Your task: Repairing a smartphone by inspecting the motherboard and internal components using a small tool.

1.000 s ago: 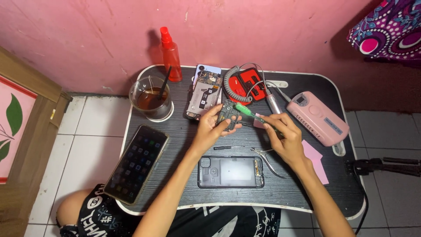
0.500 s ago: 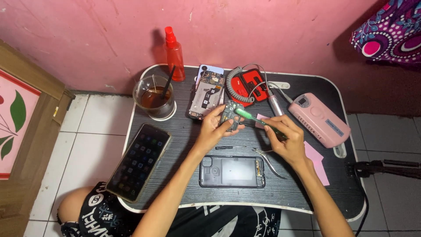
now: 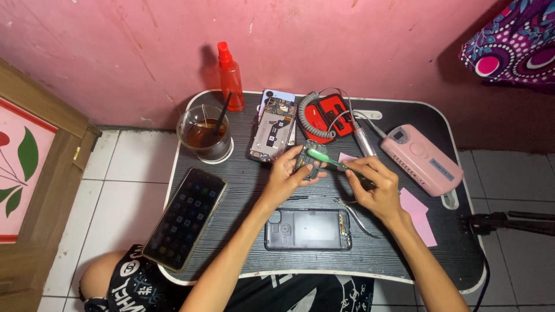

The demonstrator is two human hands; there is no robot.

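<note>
Over the middle of the black tabletop (image 3: 404,254), the left hand (image 3: 286,176) holds a small circuit board (image 3: 307,163) up off the surface, fingers curled shut around its lower edge so its face tilts toward the camera. The right hand (image 3: 376,188) is closed in a pencil hold on a green-handled brush (image 3: 326,160), whose pale tip rests on the top of the board.

To do this well, short light strokes look wise, since the board carries small parts that could snag. Keeping the left grip on the edges rather than on the face leaves the working area free. Resting the right wrist on the tabletop would steady the tip.

Just below the hands lies a phone frame (image 3: 308,229), face down, with tweezers (image 3: 355,215) beside its right end. Another opened phone (image 3: 273,128) lies behind the board, beside a red box with a coiled cord (image 3: 326,117). A glass of dark drink (image 3: 204,136) stands near the left rim; it seems best kept well apart from loose parts. A lit phone (image 3: 185,216) overhangs the left edge, and a pink device (image 3: 425,159) sits to the right
</note>
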